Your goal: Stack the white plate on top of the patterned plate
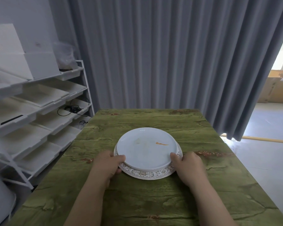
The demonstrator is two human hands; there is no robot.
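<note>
1. The left hand (108,162) curls around the near-left rim of the round, glossy white ceramic plate (146,148), thumb on top of the rim and fingers tucked below, pinching it. The right hand (187,163) mirrors this on the near-right rim, thumb over the edge and the other fingers hidden beneath.
2. The white plate sits over the wider, round patterned plate with a gold-and-brown ornamental border (147,173). That border shows as a crescent on the near side, so the upper plate seems set slightly toward the far side. Whether it rests fully or is partly carried by the hands cannot be told.
3. Judged from this, the step in hand is the final seating. The next move likely calls for easing both grips off sideways without dragging the upper plate, perhaps after nudging it nearer to centre.
4. The stack lies near the middle of the green, wood-grain tabletop (153,201), well apart from every edge, with open surface on both sides for the hands to withdraw.
5. A white tiered tray rack (39,111) stands off the left edge and a grey pleated curtain (153,54) hangs behind; neither crowds the plates.
</note>
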